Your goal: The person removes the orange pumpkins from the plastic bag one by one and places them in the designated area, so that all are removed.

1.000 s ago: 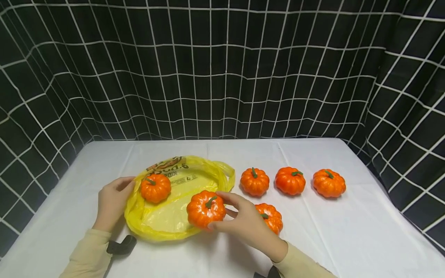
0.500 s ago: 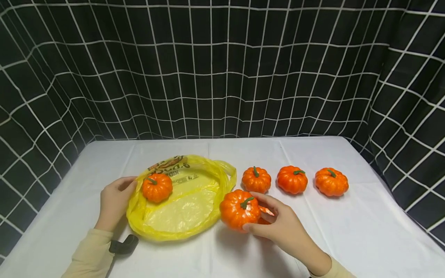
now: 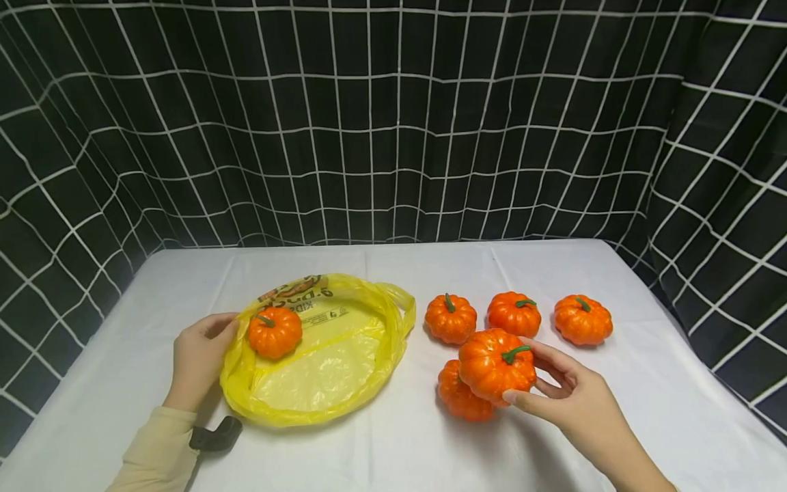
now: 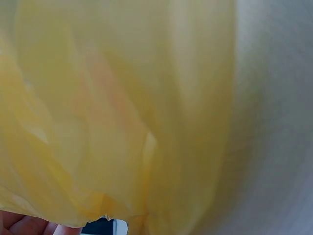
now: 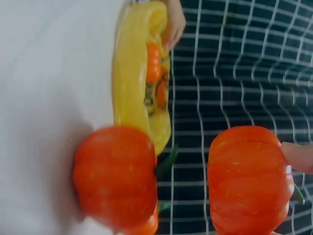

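Observation:
A small orange pumpkin [image 3: 496,365] with a green stem is pinched between the thumb and fingers of my right hand [image 3: 581,400]. Its shadow falls on the cloth below, and it overlaps a second pumpkin [image 3: 461,396] in the head view. The right wrist view shows the held pumpkin [image 5: 249,181] raised beside that other one [image 5: 115,176]. My left hand [image 3: 201,352] grips the left rim of a yellow plastic bag [image 3: 307,415], which lies with its mouth spread wide. Inside the bag, at its left, is one pumpkin [image 3: 274,333]. Yellow film fills most of the left wrist view.
Three more pumpkins stand in a row toward the back right: one near the bag's handle [image 3: 451,319], a middle pumpkin [image 3: 514,313] and a right-hand pumpkin [image 3: 583,320]. A white cloth [image 3: 369,458] covers the table. Black curtains [image 3: 393,123] with white grid lines surround it.
My right hand has carried its pumpkin from over the bag's right part to the right, past the bag and over the front pumpkin. The left hand stays at the bag's rim.

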Demonstrator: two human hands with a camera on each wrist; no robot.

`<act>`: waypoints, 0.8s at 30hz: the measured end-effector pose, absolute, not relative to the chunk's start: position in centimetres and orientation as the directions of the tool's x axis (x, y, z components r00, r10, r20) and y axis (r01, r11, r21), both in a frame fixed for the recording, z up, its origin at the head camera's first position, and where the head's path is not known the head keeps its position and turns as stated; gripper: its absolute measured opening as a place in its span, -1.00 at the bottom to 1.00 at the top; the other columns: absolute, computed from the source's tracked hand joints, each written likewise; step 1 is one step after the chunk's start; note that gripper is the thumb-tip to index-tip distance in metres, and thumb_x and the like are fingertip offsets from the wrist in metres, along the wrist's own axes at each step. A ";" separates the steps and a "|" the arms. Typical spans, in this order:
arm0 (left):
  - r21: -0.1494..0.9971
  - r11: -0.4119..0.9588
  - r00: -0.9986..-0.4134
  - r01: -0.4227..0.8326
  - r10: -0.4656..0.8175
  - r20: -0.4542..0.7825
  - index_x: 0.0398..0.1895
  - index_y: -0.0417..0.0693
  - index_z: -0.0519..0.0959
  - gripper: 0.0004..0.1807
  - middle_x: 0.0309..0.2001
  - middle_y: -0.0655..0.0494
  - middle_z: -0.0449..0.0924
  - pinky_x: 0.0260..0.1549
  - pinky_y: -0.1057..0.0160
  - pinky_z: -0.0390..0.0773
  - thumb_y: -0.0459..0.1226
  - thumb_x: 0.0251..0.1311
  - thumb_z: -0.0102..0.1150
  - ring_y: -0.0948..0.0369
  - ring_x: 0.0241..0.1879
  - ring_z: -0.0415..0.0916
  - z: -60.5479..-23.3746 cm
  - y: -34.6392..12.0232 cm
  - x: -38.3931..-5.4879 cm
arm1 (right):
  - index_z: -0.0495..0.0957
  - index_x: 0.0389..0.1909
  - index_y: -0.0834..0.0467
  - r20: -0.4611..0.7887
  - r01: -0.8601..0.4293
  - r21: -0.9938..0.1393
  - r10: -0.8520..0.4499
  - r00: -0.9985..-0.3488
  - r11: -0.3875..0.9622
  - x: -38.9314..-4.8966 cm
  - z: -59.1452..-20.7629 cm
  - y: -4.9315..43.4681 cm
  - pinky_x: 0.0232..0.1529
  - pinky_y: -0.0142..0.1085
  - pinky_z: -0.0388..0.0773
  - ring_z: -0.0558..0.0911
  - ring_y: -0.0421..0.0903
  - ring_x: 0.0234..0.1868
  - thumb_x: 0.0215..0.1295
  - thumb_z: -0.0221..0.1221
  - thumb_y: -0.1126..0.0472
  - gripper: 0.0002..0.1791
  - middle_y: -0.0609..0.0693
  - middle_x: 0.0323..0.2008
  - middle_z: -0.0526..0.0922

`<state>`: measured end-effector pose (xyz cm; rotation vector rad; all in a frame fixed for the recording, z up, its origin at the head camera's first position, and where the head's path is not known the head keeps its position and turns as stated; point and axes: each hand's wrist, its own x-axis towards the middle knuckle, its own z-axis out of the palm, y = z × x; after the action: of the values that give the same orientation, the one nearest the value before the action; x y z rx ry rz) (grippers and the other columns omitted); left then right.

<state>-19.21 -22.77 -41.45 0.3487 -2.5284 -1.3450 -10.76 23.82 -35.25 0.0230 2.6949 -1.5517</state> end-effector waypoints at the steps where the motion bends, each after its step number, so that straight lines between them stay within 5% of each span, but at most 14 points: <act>1: 0.834 0.544 -0.940 -0.091 -0.324 0.109 0.10 -0.25 0.61 -0.62 0.12 -0.27 0.63 0.20 -0.06 0.52 -0.18 0.39 0.07 -0.13 0.19 0.54 -41.5 -22.8 -19.2 | 0.33 0.41 0.21 -0.046 0.044 -0.861 0.010 -0.999 0.507 -10.7 -35.3 24.2 -0.02 -0.69 0.52 0.35 -0.80 0.00 0.14 0.44 0.10 -0.17 0.25 0.36 0.44; 13: 0.832 0.548 -0.941 -0.089 -0.319 0.110 0.10 -0.24 0.62 -0.62 0.12 -0.25 0.64 0.17 -0.01 0.56 -0.17 0.40 0.07 -0.11 0.19 0.54 -41.6 -22.8 -19.0 | 0.14 0.49 0.30 -0.165 0.203 -0.829 0.119 -0.979 0.521 -10.6 -36.7 28.3 -0.13 -0.81 0.42 0.26 -0.88 -0.11 0.23 0.36 0.00 -0.06 0.33 0.45 0.28; 16: 0.831 0.549 -0.942 -0.093 -0.318 0.105 0.11 -0.22 0.62 -0.61 0.11 -0.23 0.65 0.02 0.35 0.59 -0.15 0.40 0.07 -0.08 0.17 0.55 -41.6 -22.9 -19.0 | 0.16 0.48 0.29 -0.156 0.205 -0.813 0.134 -0.979 0.545 -10.7 -37.1 28.6 -0.14 -0.82 0.41 0.26 -0.87 -0.14 0.21 0.37 -0.03 -0.05 0.34 0.43 0.30; 20: 0.830 0.550 -0.942 -0.095 -0.319 0.103 0.10 -0.21 0.62 -0.61 0.11 -0.21 0.65 -0.23 0.72 0.35 -0.13 0.40 0.07 -0.06 0.16 0.57 -41.5 -22.9 -19.1 | 0.14 0.49 0.30 -0.183 0.234 -0.794 0.146 -0.972 0.561 -11.0 -37.4 28.9 -0.14 -0.82 0.42 0.27 -0.82 -0.12 0.20 0.38 -0.05 -0.02 0.36 0.42 0.30; 24: 0.825 0.556 -0.941 -0.099 -0.323 0.105 0.09 -0.21 0.63 -0.62 0.10 -0.21 0.66 -0.24 0.72 0.32 -0.14 0.40 0.07 -0.06 0.15 0.57 -41.4 -22.8 -19.1 | 0.09 0.51 0.30 -0.241 0.276 -0.758 0.140 -0.960 0.590 -11.5 -37.5 29.1 0.31 -0.27 0.49 0.46 -0.19 0.32 0.23 0.34 -0.09 0.00 0.35 0.46 0.24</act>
<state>-19.06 -22.84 -41.42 0.3524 -2.5484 -1.3285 -11.46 29.13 -37.48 0.3502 2.6601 -1.3092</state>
